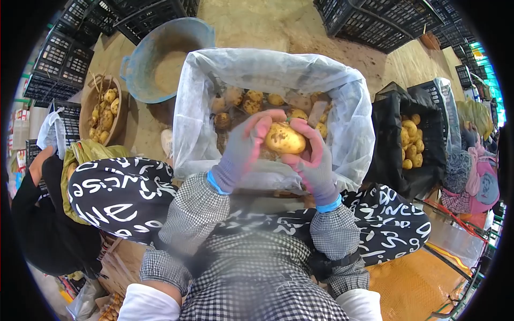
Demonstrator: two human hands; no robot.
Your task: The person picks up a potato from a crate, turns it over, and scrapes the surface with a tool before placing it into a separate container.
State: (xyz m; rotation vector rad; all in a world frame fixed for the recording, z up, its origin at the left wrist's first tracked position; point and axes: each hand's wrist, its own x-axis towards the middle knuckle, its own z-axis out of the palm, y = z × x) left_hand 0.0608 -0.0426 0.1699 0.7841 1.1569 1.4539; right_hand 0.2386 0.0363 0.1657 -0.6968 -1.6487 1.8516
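Left hand [245, 145] and right hand [316, 165] are grasping one potato [285, 138] mid-frame above a white-lined crate [273, 60] (blue tub [145, 65] sitting upper left).

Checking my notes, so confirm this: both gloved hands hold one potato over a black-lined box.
Wrong colour: the head view shows a white-lined box. The rest stands: gloved left hand and right hand hold one potato over it.
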